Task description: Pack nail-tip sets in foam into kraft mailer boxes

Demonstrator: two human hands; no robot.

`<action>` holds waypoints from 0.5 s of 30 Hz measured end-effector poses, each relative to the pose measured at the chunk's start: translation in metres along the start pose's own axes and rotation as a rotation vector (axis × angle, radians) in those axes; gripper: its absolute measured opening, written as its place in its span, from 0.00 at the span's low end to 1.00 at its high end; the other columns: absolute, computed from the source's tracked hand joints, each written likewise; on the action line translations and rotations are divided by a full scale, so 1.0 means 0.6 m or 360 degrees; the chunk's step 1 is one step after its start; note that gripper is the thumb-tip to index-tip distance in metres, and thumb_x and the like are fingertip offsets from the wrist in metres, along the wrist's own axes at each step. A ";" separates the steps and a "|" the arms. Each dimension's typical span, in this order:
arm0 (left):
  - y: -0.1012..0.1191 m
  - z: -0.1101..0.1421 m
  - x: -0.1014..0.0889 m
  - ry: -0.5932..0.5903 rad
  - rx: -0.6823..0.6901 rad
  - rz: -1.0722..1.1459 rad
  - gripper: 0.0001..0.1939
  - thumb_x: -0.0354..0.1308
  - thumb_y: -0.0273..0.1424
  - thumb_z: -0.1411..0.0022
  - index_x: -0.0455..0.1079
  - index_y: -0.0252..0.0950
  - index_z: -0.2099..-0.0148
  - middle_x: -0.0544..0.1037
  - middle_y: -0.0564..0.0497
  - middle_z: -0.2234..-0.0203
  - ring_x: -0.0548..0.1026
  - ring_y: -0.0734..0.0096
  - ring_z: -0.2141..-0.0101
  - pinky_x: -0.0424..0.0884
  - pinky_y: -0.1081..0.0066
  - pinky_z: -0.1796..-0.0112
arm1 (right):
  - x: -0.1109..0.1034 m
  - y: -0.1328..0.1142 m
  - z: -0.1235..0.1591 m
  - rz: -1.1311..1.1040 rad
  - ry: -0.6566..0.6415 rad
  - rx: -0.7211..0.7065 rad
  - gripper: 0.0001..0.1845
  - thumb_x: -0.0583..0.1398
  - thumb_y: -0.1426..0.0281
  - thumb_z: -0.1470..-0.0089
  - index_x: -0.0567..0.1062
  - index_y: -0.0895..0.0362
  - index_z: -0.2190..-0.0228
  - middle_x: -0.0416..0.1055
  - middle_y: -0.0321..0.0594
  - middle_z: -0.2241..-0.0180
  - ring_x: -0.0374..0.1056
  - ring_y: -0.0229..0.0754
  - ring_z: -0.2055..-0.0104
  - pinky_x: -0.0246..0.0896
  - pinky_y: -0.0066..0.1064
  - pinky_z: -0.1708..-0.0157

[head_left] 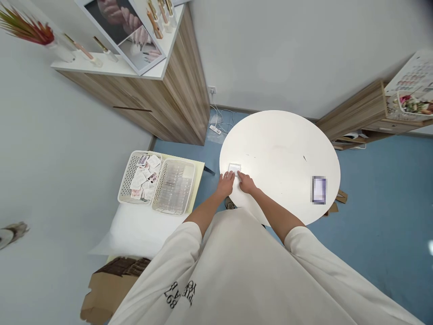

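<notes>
A small flat clear-and-white case (234,167) lies on the round white table (277,149) near its left edge. The fingers of my left hand (226,183) stretch forward and touch the case's near left corner. From the other side, my right hand (247,182) reaches in with its index finger extended onto the near right corner, its other fingers bent under. Neither hand appears wrapped around the case. What is inside the case is too small to make out.
A blurred purple-edged rectangle (318,190) lies at the table's right. On the left stand a white basket of cards and packets (123,183) and a basket of clear plastic cases (174,187). A cardboard box (104,289) sits below. A wooden cabinet (184,85) and power strip (215,130) are behind.
</notes>
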State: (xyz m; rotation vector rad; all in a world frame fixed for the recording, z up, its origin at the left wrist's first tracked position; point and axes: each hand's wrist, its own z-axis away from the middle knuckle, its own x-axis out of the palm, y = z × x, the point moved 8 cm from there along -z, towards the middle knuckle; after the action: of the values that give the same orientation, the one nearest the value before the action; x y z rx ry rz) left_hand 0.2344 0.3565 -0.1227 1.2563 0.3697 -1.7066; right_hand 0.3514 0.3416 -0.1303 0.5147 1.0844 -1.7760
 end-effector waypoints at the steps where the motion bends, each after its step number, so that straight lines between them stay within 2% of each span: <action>1: -0.002 -0.002 0.002 -0.0009 0.0006 -0.0008 0.43 0.48 0.21 0.38 0.40 0.38 0.24 0.48 0.43 0.27 0.46 0.49 0.29 0.44 0.44 0.33 | 0.002 -0.004 0.000 0.0036 -0.0017 0.0013 0.45 0.54 0.76 0.44 0.45 0.55 0.28 0.51 0.47 0.30 0.53 0.59 0.34 0.58 0.49 0.40; 5: -0.001 -0.012 0.006 -0.0024 0.0012 -0.0062 0.42 0.49 0.22 0.38 0.42 0.39 0.24 0.50 0.42 0.28 0.47 0.48 0.29 0.44 0.44 0.33 | 0.005 -0.014 0.006 0.0138 -0.0084 0.0082 0.48 0.55 0.76 0.45 0.41 0.54 0.28 0.46 0.48 0.29 0.49 0.59 0.32 0.56 0.50 0.39; 8: 0.002 -0.016 0.001 -0.0019 0.0036 -0.0109 0.41 0.51 0.23 0.37 0.45 0.40 0.24 0.52 0.41 0.29 0.51 0.46 0.31 0.45 0.43 0.34 | 0.007 -0.014 0.014 0.0139 -0.0110 0.0129 0.47 0.55 0.75 0.43 0.41 0.54 0.28 0.45 0.49 0.29 0.49 0.59 0.31 0.55 0.49 0.38; 15: 0.016 -0.006 -0.030 0.0165 0.0087 -0.0150 0.36 0.47 0.21 0.37 0.52 0.33 0.27 0.58 0.36 0.31 0.57 0.49 0.33 0.52 0.49 0.36 | -0.008 0.023 0.078 0.0017 0.0070 0.0245 0.37 0.53 0.71 0.39 0.54 0.59 0.31 0.45 0.53 0.29 0.52 0.57 0.32 0.56 0.45 0.38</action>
State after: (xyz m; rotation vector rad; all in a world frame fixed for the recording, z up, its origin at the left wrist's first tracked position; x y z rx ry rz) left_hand 0.2450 0.3633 -0.1061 1.3903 0.4528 -1.7449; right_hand 0.3715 0.3020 -0.1088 0.6547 0.9772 -1.8558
